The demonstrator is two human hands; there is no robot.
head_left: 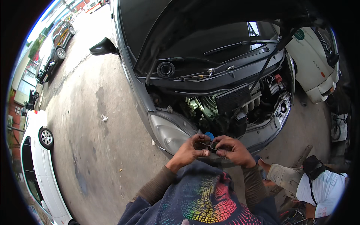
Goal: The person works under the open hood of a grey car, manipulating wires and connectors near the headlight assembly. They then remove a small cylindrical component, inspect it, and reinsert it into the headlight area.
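Note:
My left hand (189,150) and my right hand (234,150) meet in front of the car's open engine bay. Between the right thumb and fingers sits a small dark ring-shaped part (214,146), its opening facing up. The left fingers are closed close beside it; what they pinch is too small and dark to make out. Just beyond the fingertips shows a round blue cap (209,135). The headlight (170,131) lies to the left of the hands, and the exposed engine (204,110) lies ahead of them, partly in shadow.
The raised hood (161,41) hangs over the bay on a prop rod (262,67). A black ring-shaped part (165,69) and several hand tools (197,77) lie below the windshield. To the right, a person in a white shirt (320,187) sits low. A white vehicle (311,63) stands beyond.

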